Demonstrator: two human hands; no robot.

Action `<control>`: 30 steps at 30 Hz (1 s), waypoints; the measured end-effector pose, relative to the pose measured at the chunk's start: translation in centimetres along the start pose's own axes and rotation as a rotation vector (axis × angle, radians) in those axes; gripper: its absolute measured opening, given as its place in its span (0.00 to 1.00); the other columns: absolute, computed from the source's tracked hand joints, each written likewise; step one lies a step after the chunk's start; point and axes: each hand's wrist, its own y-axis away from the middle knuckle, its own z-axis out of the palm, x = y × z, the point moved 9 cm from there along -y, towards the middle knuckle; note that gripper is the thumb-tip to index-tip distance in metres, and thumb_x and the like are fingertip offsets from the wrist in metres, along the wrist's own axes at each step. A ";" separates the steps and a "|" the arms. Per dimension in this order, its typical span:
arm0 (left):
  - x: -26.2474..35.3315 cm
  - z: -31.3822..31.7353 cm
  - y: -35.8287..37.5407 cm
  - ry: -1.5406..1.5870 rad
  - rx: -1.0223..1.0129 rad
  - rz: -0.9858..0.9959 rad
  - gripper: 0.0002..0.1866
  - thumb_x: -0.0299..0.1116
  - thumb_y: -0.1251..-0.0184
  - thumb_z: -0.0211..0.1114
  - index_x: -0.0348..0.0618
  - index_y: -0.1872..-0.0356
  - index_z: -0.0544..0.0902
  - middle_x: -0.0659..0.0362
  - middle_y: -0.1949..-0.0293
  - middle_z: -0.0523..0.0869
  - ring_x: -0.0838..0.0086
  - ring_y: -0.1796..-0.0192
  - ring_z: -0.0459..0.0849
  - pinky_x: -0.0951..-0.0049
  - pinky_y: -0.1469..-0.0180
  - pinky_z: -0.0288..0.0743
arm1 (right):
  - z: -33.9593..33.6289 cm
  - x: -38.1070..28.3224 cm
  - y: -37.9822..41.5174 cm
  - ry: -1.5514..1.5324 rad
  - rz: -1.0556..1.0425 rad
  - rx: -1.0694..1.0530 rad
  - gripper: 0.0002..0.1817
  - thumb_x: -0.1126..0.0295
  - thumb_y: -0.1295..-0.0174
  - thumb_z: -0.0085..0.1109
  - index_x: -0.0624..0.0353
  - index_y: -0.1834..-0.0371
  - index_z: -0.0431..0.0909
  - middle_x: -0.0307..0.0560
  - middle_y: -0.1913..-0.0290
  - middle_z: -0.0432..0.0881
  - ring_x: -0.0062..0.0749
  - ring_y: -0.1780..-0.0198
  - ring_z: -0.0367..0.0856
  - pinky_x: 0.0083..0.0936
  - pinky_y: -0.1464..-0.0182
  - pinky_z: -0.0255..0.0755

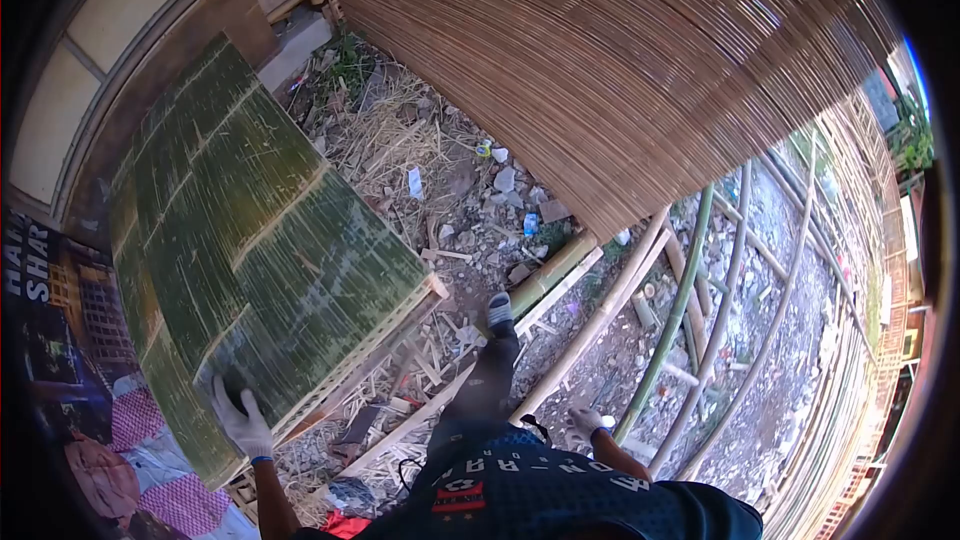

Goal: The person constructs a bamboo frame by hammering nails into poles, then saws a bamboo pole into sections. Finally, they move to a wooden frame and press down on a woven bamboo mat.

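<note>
My left hand (243, 427), in a pale glove, lies with fingers apart on the green split-bamboo panel (270, 240), near its lower edge. The panel is a broad sheet of flattened bamboo on a raised support, its cut edge showing a row of strips. My right hand (584, 424), also gloved, hangs beside my body above the rubble, its fingers curled. Whether it holds something thin is too small to make out. A pale bamboo pole (600, 320) runs close to it.
A large brown slatted screen (600, 60) stands ahead on the right. Several bamboo poles, among them a green one (672, 315), lean or lie across stony ground. Bamboo offcuts, straw (390, 145) and litter cover the floor around my foot (499, 310). A printed banner (45, 310) is at left.
</note>
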 end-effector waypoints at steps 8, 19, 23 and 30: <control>-4.4 0.9 -0.1 -0.241 -0.034 -0.269 0.28 0.43 0.15 0.54 0.39 0.22 0.71 0.41 0.23 0.73 0.45 0.22 0.72 0.53 0.20 0.65 | -11.0 -39.2 1.2 -0.215 -0.602 0.110 0.23 0.53 0.19 0.58 0.56 0.31 0.79 0.41 0.52 0.90 0.27 0.57 0.89 0.26 0.57 0.83; -1.0 2.3 -3.6 -0.501 -0.169 -0.647 0.32 0.49 0.17 0.54 0.39 0.22 0.72 0.36 0.26 0.76 0.39 0.24 0.73 0.48 0.23 0.69 | -5.1 -56.3 7.5 0.130 -0.956 -0.016 0.26 0.56 0.19 0.59 0.63 0.28 0.78 0.50 0.45 0.90 0.32 0.49 0.90 0.29 0.48 0.84; 8.9 4.6 -8.5 -0.230 0.123 -0.573 0.32 0.51 0.17 0.57 0.36 0.24 0.74 0.36 0.23 0.72 0.42 0.20 0.70 0.51 0.19 0.66 | -6.3 -60.7 7.6 0.276 -0.966 -0.014 0.26 0.56 0.19 0.60 0.64 0.29 0.79 0.50 0.47 0.91 0.30 0.50 0.90 0.28 0.49 0.83; 28.4 11.9 -17.8 -0.039 0.132 -0.441 0.33 0.46 0.15 0.59 0.35 0.20 0.67 0.37 0.20 0.68 0.43 0.17 0.66 0.51 0.18 0.62 | -1.3 -78.5 4.6 0.564 -1.067 -0.124 0.20 0.59 0.24 0.64 0.60 0.36 0.85 0.53 0.44 0.91 0.38 0.41 0.90 0.33 0.38 0.81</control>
